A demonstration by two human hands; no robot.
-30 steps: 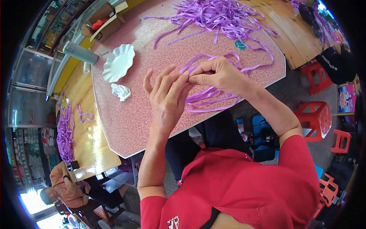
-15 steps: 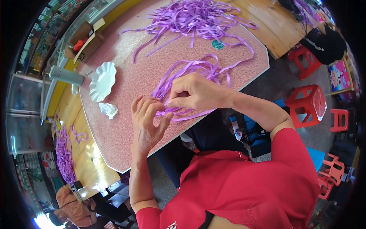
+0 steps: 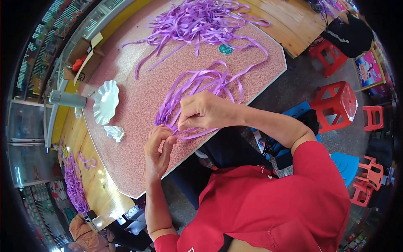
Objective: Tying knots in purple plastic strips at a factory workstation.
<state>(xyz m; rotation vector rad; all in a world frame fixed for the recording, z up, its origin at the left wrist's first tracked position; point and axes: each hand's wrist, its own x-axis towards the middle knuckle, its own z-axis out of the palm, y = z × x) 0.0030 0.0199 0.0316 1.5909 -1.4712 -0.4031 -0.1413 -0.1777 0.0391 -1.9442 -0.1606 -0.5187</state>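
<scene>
A loose bundle of narrow purple ribbon (image 3: 191, 82) lies looped on the pink speckled table in front of me. At its near end, my right hand (image 3: 203, 111) is closed, thumb against curled forefinger, pinching the ribbon. My left hand (image 3: 158, 146) is just beside it, fingers bent and thumb drawn in at the ribbon's near end. The fingertips of both hands almost meet; the short piece between them is mostly hidden. One strand runs from the bundle up the right side to a large tangled heap of purple ribbon (image 3: 195, 21) at the far edge.
A white scalloped dish (image 3: 105, 103), crumpled white paper (image 3: 114, 133), a grey-green bottle (image 3: 69, 98) and an open cardboard box (image 3: 86, 59) stand at the left. More purple ribbon (image 3: 75, 185) lies on the wooden table. Red stools (image 3: 336, 105) stand right; another person (image 3: 90, 233) sits lower left.
My left hand's spread fingers have drawn in and closed near the right hand's fingertips. My right hand stays closed beside the bundle. The whole view has shifted slightly.
</scene>
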